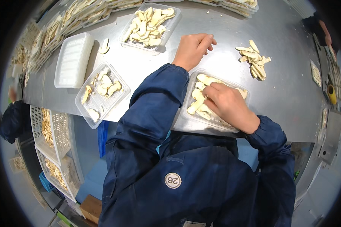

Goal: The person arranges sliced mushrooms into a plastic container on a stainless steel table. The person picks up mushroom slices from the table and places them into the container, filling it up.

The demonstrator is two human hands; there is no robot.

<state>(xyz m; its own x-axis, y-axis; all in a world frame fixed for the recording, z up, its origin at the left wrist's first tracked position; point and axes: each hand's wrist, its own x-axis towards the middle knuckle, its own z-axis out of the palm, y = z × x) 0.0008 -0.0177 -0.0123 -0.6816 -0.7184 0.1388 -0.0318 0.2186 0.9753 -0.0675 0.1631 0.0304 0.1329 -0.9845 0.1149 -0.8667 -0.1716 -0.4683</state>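
Observation:
Sliced mushrooms fill much of a clear plastic tray at the table's near edge. My right hand reaches into that tray with bent fingers on the slices; whether it grips one is hidden. Above the table, beyond the tray, is my left hand, fingers curled and partly hidden, so its hold cannot be told. Behind it to the left stands a full tray of mushroom slices. A small heap of slices lies on the bare metal at the right. At the left, another clear tray holds a few pieces and crumbs.
Upturned white trays are stacked at the left, near a single slice. Filled trays line the far left edge, with more at the back. White crates stand below the steel table. Other people are at both sides.

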